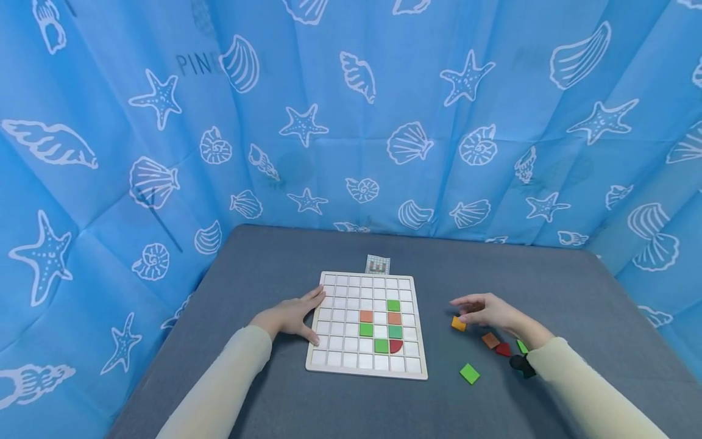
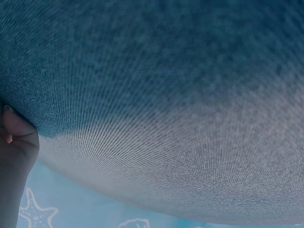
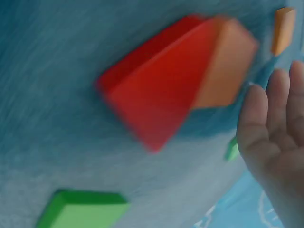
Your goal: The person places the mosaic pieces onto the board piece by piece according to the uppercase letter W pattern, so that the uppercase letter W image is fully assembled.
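A white square grid board (image 1: 334,361) lies on the grey table with several coloured tiles in its cells: green (image 1: 393,305), orange (image 1: 366,316), teal (image 1: 395,331) and a red quarter-round piece (image 1: 395,346). My left hand (image 1: 290,314) rests at the board's left edge, thumb and fingers spread. In the left wrist view, part of that hand (image 2: 19,142) shows at the left border. My right hand (image 1: 485,311) hovers over a yellow-orange tile (image 1: 458,324), its thumb overlapping the tile's corner. In the right wrist view its fingers (image 3: 254,109) are fairly straight, just short of that tile (image 3: 283,31).
Right of the board lie a green tile (image 1: 470,374), an orange-brown tile (image 1: 490,340) and a red piece (image 1: 503,349). Another green piece (image 1: 522,347) is partly hidden by the right wrist. A small pattern card (image 1: 378,264) lies behind the board. A blue shell-print curtain (image 1: 351,122) surrounds the table.
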The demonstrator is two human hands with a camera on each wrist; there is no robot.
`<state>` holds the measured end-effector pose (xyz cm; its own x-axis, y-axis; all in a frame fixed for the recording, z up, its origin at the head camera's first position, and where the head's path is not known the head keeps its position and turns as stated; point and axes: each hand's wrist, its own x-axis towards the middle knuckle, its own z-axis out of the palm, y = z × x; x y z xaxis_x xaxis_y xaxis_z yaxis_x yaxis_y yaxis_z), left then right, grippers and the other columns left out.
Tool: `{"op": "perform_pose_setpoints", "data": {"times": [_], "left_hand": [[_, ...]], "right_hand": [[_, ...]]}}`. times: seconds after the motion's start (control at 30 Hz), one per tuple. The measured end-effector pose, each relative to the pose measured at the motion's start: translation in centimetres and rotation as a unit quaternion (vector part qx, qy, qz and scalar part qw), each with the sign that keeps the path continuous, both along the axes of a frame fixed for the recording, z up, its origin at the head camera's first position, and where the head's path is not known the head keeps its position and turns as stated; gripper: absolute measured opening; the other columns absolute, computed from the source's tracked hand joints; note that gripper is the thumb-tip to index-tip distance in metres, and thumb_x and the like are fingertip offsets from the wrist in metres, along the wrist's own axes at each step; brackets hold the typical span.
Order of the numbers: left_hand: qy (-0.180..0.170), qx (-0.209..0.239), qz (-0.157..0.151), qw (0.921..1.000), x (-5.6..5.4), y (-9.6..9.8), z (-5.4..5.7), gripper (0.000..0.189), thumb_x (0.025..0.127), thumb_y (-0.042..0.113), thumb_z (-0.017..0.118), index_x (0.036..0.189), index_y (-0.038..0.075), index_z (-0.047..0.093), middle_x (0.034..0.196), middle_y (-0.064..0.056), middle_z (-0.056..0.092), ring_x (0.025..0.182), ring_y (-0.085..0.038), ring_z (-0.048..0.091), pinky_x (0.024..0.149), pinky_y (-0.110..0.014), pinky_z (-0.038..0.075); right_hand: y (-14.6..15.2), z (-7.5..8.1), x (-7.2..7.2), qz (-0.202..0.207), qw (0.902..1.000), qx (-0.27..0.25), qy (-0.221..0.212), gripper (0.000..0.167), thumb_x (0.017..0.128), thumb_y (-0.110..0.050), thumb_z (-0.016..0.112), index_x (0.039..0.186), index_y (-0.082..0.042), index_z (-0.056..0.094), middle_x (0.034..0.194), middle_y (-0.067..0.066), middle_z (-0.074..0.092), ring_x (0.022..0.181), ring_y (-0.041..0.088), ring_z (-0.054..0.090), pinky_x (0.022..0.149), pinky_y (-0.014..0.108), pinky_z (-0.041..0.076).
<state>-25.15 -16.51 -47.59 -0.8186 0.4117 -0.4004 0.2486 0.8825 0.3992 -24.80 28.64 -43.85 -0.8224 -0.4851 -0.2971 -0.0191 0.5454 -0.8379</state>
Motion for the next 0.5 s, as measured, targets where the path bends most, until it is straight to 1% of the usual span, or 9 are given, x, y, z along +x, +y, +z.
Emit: {"op": "perform_pose_setpoints", "data": {"times": [0.1, 0.17, 0.3, 0.5], "left_hand": [[-0.001, -0.002, -0.002, 1.0000, 0.1, 0.1, 0.1, 0.113, 0.071, 0.051, 0.081, 0.158, 0.019, 0.015, 0.163, 0.005, 0.002, 0.144, -0.033, 0.021, 0.110, -0.053, 0.026], [0.000, 0.000, -0.005, 1.0000, 0.1, 0.1, 0.1, 0.113, 0.071, 0.051, 0.081, 0.158, 0.018, 0.016, 0.163, 0.004, 0.002, 0.144, -0.034, 0.021, 0.110, -0.053, 0.026], [-0.006, 0.007, -0.006, 0.9999, 0.2, 0.2, 0.5, 0.113, 0.072, 0.050, 0.081, 0.158, 0.018, 0.015, 0.164, 0.002, 0.002, 0.145, -0.034, 0.019, 0.111, -0.054, 0.025], [-0.008, 0.006, -0.009, 0.9999, 0.4, 0.1, 0.7, 0.111, 0.074, 0.048, 0.080, 0.158, 0.017, 0.014, 0.164, 0.001, 0.000, 0.145, -0.035, 0.018, 0.111, -0.054, 0.024]], "right_hand": [[0.8, -0.6, -0.3, 0.021, 0.9996, -0.008, -0.014, 0.049, 0.094, -0.008, 0.064, 0.134, 0.014, 0.047, 0.105, 0.015, 0.059, 0.086, 0.020, 0.053, 0.071, 0.034, 0.047], [1.1, -1.0, -0.6, 0.027, 0.9993, -0.012, -0.023, 0.048, 0.094, -0.005, 0.063, 0.134, 0.015, 0.047, 0.099, 0.012, 0.058, 0.082, 0.019, 0.051, 0.069, 0.031, 0.046], [1.3, -1.4, -0.9, 0.027, 0.9993, -0.007, -0.024, 0.046, 0.092, -0.002, 0.063, 0.133, 0.014, 0.049, 0.090, 0.010, 0.055, 0.077, 0.019, 0.049, 0.067, 0.030, 0.044], [0.8, -1.7, -1.2, 0.024, 0.9996, 0.007, -0.015, 0.044, 0.088, 0.002, 0.068, 0.128, 0.014, 0.054, 0.082, 0.007, 0.053, 0.073, 0.020, 0.047, 0.064, 0.029, 0.042]]}}
